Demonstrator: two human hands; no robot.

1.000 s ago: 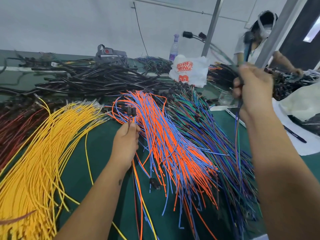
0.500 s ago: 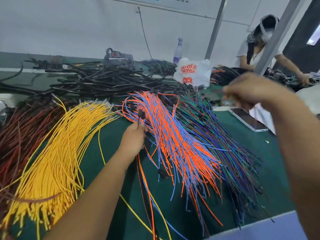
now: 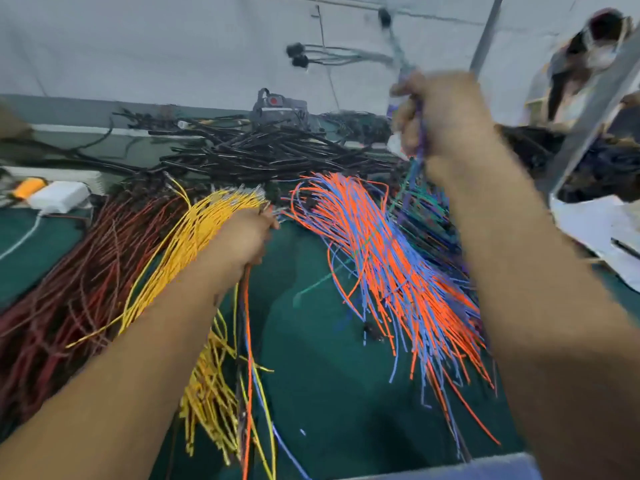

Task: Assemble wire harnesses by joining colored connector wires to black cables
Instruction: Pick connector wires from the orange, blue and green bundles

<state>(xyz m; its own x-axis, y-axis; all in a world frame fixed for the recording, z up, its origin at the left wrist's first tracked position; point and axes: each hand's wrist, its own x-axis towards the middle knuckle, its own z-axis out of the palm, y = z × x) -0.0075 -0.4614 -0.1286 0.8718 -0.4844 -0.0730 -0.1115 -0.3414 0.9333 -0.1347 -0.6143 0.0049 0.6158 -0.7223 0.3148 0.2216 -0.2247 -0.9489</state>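
Grip of the right hand [image 3: 446, 126] is closed round a thin bundle of purple and green wires [image 3: 417, 157], lifted well above the surface; black connector heads [image 3: 298, 55] at the bundle's far end are seen whipping up against the wall, blurred. Grip of the left hand [image 3: 242, 237] is curled round a few orange, yellow and blue wires [image 3: 247, 341] that trail toward the near edge, at the tip of the yellow wire pile [image 3: 194, 244].

Handling is judged as follows: the wires are light, limp and easily tangled; a hold close behind the connector would give most control, since free ends swing.

Orange and blue wires [image 3: 391, 258] are fanned across the green surface [image 3: 311, 393] at centre right, thin and cut to similar lengths. Dark red wires [image 3: 69, 271] lie at far left. Black cables [image 3: 277, 150] are heaped along the far side, thicker and glossy. A darker multicoloured pile is partly hidden behind the right forearm.
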